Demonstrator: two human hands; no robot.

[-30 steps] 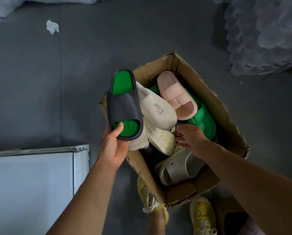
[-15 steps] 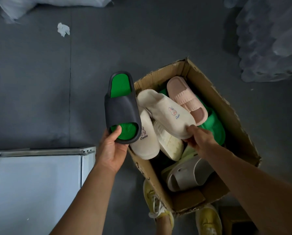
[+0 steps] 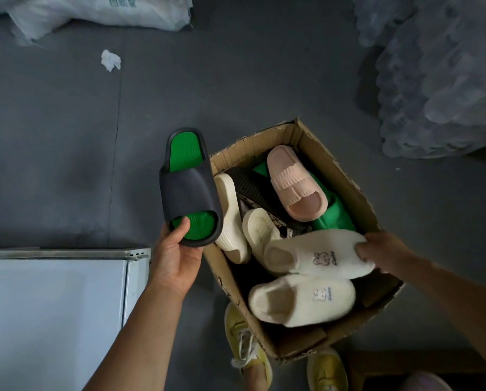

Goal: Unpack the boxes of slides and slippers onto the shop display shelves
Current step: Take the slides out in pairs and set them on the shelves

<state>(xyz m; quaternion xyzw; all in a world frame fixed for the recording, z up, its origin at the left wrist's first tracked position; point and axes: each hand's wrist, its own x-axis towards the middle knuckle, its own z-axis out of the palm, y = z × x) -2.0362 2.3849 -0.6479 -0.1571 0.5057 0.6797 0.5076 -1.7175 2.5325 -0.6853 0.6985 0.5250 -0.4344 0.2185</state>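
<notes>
An open cardboard box (image 3: 346,176) stands on the grey floor and holds several slippers. My left hand (image 3: 174,258) grips a black slide with a green footbed (image 3: 188,190) by its toe end, left of the box. My right hand (image 3: 383,252) grips the toe of a fluffy cream slipper with a bear logo (image 3: 315,255), lying sideways over the box's near half. A matching cream slipper (image 3: 301,301) lies just below it. A pink slide (image 3: 295,184), a green slide (image 3: 335,215) and two ribbed cream slides (image 3: 230,218) lie deeper in the box.
A white metal shelf (image 3: 53,306) is at the lower left. White sacks (image 3: 95,12) lie at the far left, and clear plastic-wrapped bundles (image 3: 439,74) at the far right. A crumpled paper scrap (image 3: 110,60) is on the floor. My yellow shoes (image 3: 247,351) stand by the box.
My right hand has taken hold of the cream bear slipper and pulled it toward the box's near side, turning it sideways; the second cream slipper now lies beneath it. The left hand still holds the black slide.
</notes>
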